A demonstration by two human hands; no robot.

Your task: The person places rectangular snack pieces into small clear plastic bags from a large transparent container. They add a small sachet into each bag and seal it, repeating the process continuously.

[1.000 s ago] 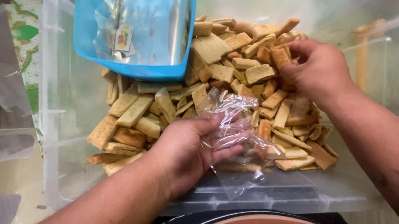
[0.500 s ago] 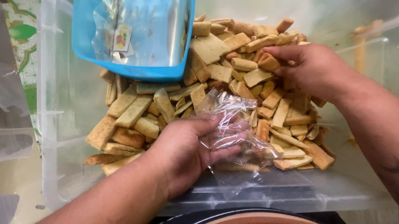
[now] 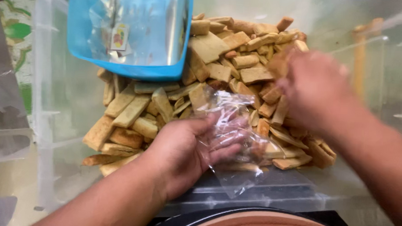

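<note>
L hand: grip closed on clear bag, fingers pinching its mouth, bag lying on biscuits at pile's near edge. R hand: blurred, over pile's right side, touching biscuits; can't tell its grip. Biscuits heaped in clear plastic bin, tan, rectangular. Blue tub w/ foil packet sits at pile's far left. Floor pale, patterned mat left of bin.
</note>
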